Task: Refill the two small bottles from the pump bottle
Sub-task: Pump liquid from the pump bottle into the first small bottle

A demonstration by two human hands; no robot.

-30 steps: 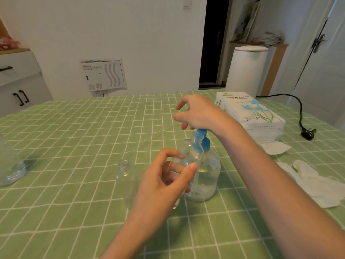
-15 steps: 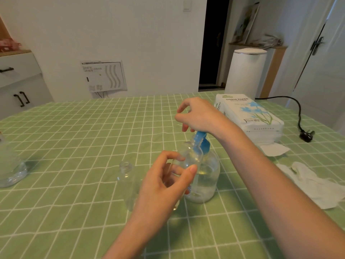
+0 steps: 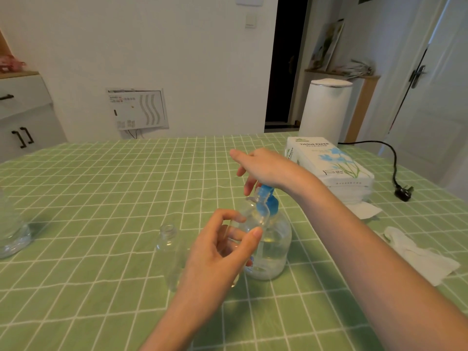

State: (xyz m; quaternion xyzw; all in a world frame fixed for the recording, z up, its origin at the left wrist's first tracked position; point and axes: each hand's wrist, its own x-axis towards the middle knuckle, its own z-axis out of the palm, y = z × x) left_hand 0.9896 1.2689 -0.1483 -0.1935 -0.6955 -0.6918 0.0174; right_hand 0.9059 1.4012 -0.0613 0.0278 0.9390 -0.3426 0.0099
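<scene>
On green cloth (image 3: pixel 101 198), left hand (image 3: pixel 222 252) pinches small bottle (image 3: pixel 253 215) by the pump bottle (image 3: pixel 274 249) to fill it; right hand (image 3: pixel 263 165) pushes down, fingers straight.

pump bottle (image 3: pixel 273 247): clear, squat, round body with a blue pump head; part-filled with clear liquid; upright, a little right of the table (image 3: pixel 101 186) centre.
left small bottle (image 3: pixel 168 247): clear, uncapped; upright, just left of the pump bottle.
front small bottle (image 3: pixel 253 214): clear, uncapped; in front of the pump bottle, mouth up at the blue spout.

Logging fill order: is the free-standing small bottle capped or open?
Open: the small bottle shows a bare neck, no cap.
</scene>
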